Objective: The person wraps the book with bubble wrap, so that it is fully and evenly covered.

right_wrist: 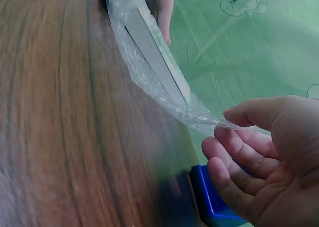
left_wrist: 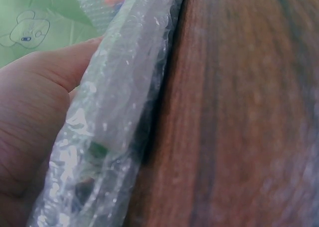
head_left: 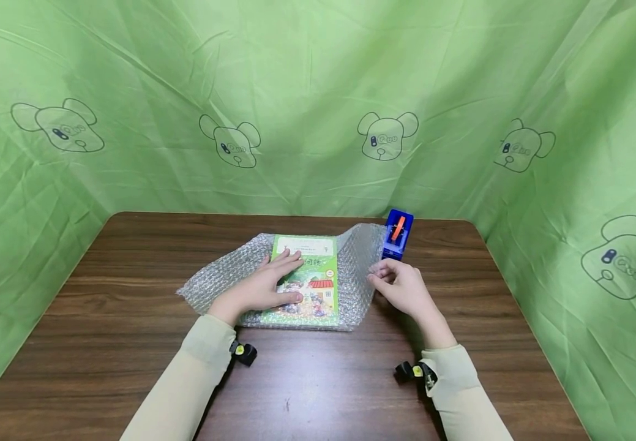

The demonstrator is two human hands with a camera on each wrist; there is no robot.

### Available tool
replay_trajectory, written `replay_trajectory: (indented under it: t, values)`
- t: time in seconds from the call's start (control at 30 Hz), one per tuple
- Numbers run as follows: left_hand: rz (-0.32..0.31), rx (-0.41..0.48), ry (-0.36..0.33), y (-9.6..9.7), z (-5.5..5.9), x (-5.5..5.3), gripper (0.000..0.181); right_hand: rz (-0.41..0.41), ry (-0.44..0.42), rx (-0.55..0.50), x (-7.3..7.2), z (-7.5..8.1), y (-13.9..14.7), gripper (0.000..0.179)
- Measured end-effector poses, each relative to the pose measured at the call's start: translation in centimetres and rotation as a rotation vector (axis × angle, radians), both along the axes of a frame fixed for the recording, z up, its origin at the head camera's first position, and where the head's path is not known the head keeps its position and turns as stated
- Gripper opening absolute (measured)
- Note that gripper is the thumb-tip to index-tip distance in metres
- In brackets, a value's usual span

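A green picture-covered book (head_left: 323, 300) lies on a sheet of clear bubble wrap (head_left: 359, 269) near the middle of the table. My left hand (head_left: 259, 289) rests on the book's left half with its fingers spread, and a layer of wrap appears to cover the cover there. At the right side my right hand (head_left: 403, 288) pinches the edge of the wrap between thumb and fingers, lifting that side off the table. The right wrist view shows the book's page edges (right_wrist: 154, 57) inside the raised wrap, with the pinching thumb and fingers close by.
Just beyond my right hand stands a blue tape dispenser (head_left: 397, 233) with an orange part, partly behind the wrap. The brown wooden table (head_left: 130, 343) is bordered by green cloth (head_left: 306, 73) at the back and sides.
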State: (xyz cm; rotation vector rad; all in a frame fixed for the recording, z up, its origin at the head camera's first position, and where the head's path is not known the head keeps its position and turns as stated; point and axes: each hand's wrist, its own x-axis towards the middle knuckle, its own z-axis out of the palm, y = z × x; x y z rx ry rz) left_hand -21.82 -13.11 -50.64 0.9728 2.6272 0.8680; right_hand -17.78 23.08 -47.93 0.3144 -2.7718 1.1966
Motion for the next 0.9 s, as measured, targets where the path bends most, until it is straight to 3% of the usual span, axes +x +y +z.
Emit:
replay_trajectory:
  t: [0.53, 0.9]
  values:
    - [-0.002, 0.003, 0.000, 0.0, 0.2, 0.0, 0.089, -0.042, -0.006, -0.055, 0.1, 0.0, -0.7, 0.008]
    - [0.004, 0.002, -0.005, 0.1, 0.1, 0.1, 0.089, -0.124, -0.025, -0.380, 0.5, -0.3, -3.5, 0.012]
